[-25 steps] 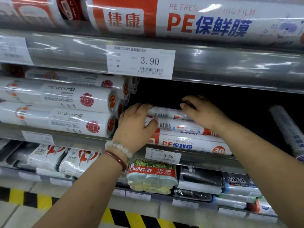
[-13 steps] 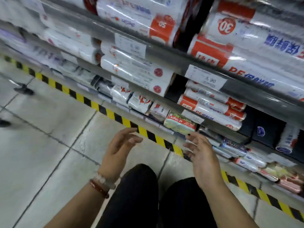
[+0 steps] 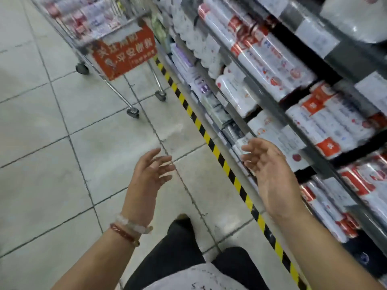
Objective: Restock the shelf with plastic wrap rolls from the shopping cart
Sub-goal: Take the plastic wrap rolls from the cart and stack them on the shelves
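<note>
Both bare hands hang empty at lower centre, the left hand [image 3: 149, 174] and right hand [image 3: 270, 174] with fingers spread apart. White-and-red plastic wrap rolls [image 3: 83, 19] lie in the wire shopping cart [image 3: 117, 59] upper left; the grey metal shelf [image 3: 310, 114] fills the right

White-and-red plastic wrap rolls [image 3: 270, 65] fill grey metal shelves [image 3: 270, 101]; a yellow-and-black striped line [image 3: 211, 143] edges pale grey tiles [image 3: 52, 164].

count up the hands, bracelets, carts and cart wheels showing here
hands: 2, left hand and right hand, both empty
bracelets: 2, white bead bracelet and red bracelet
shopping cart: 1
cart wheels: 3
total: 8
</note>
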